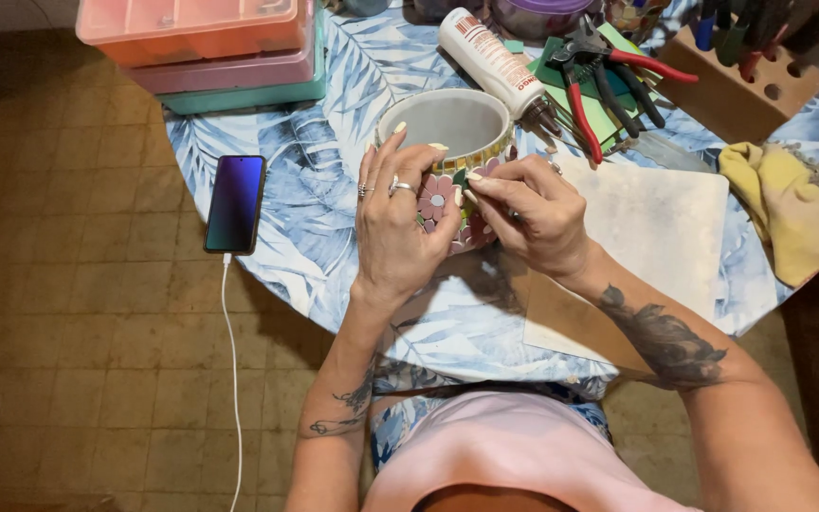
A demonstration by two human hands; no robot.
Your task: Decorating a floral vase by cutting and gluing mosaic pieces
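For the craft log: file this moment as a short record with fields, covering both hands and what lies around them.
Left hand: left hand cups the side of the mosaic pot, fingers over its rim
Right hand: right hand pinches a small piece against the pot's pink flower tiles
Pot: round, grey inside, tilted toward the person
Behind pot: glue bottle lying down, red-handled pliers
Left side: phone on its cable, stacked plastic boxes
Right side: white board, yellow cloth
Surface: round table with leaf-print cover
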